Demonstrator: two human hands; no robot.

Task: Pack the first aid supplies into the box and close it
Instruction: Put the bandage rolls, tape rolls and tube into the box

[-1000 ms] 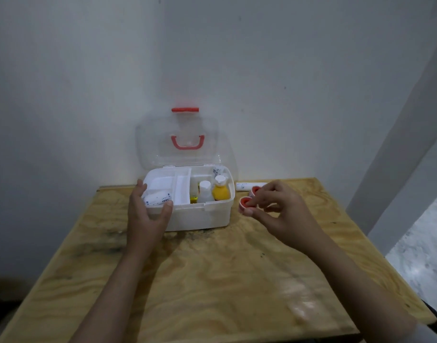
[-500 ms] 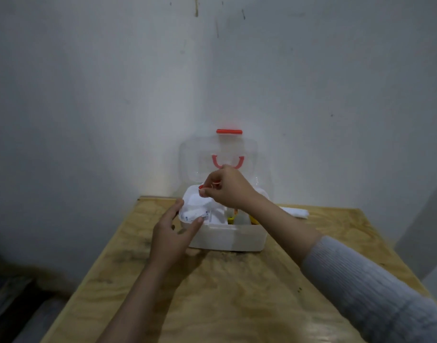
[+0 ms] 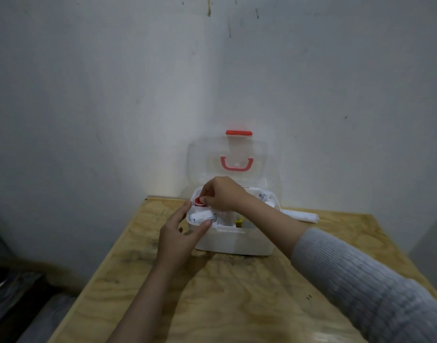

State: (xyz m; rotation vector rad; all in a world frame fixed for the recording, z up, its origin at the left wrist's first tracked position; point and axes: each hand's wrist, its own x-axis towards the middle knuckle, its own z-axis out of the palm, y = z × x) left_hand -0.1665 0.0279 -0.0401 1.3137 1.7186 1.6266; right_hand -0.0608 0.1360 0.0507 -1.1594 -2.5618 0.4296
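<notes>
Red roll lower now, in right hand pinch; left hand grip on box.

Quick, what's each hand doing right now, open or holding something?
Left hand: holding the box by its corner.
Right hand: pinching a red roll over the box.

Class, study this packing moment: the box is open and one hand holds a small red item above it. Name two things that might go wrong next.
1. The right hand pinches the small red-and-white round item only at the fingertips above the white plastic box; it may slip and miss its compartment.
2. The white wrapped roll lies on the wooden table behind the forearm and may be left out or knocked.
</notes>
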